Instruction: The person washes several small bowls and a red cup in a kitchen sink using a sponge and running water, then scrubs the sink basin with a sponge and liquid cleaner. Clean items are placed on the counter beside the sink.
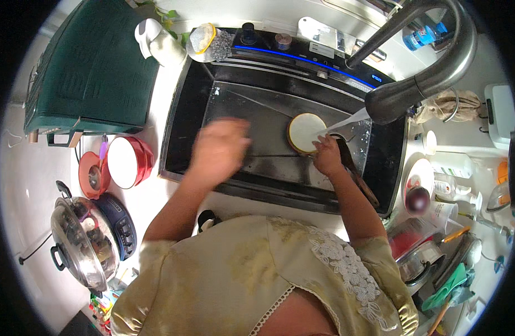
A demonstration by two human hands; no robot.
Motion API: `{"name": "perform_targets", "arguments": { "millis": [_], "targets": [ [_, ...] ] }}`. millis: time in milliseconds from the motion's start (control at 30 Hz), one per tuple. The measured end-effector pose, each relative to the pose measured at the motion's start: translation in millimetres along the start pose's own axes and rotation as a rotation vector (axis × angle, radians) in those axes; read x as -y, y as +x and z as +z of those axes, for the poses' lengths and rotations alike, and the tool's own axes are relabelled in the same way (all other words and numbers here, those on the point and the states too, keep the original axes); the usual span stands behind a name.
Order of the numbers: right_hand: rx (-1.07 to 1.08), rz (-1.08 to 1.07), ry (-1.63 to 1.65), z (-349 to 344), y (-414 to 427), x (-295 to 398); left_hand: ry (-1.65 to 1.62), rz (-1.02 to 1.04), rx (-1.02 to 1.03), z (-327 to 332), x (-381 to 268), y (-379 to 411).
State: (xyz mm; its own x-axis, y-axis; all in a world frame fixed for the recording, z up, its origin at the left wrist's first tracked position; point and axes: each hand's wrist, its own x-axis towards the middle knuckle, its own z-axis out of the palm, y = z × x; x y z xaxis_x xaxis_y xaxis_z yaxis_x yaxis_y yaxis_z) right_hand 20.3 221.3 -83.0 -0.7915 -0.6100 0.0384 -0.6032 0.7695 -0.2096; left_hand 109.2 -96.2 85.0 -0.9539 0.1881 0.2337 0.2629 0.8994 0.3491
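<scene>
A running faucet (393,103) sends water into a round pale bowl (307,131) with a yellowish rim, over the black sink (270,147). My right hand (328,154) grips the bowl by its near right edge. My left hand (221,145), blurred, hovers over the left part of the sink, apart from the bowl; whether it holds anything is unclear. A pan with a dark handle (353,168) lies in the sink's right side, partly hidden behind my right hand and forearm.
On the left stand a dark green box-like appliance (93,71), red bowls (127,163) and a lidded steel pot (87,245). A steel wool scrubber (221,45) rests behind the sink. Bottles (450,164), a white bowl (419,174) and cookware (421,258) crowd the right side.
</scene>
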Motion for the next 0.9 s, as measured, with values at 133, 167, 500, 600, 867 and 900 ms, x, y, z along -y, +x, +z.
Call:
{"name": "perform_targets", "arguments": {
  "millis": [133,167,500,600,867,900],
  "targets": [
    [0.393,-0.037,-0.010,-2,11,16,-0.167,0.243,0.439,158,-37,42],
    [0.412,-0.035,-0.006,-2,10,10,-0.146,0.243,0.575,194,-37,48],
    [0.473,-0.092,-0.411,34,24,-5,-0.023,0.146,0.404,271,-6,77],
    [0.843,-0.121,-0.150,32,44,3,-0.082,0.121,0.616,289,-9,61],
    [0.432,-0.081,-0.153,68,29,-13,-0.185,0.536,0.390,241,-13,83],
    [0.491,-0.040,-0.117,62,30,-6,-0.187,0.450,0.473,196,-32,96]
  ]
}}
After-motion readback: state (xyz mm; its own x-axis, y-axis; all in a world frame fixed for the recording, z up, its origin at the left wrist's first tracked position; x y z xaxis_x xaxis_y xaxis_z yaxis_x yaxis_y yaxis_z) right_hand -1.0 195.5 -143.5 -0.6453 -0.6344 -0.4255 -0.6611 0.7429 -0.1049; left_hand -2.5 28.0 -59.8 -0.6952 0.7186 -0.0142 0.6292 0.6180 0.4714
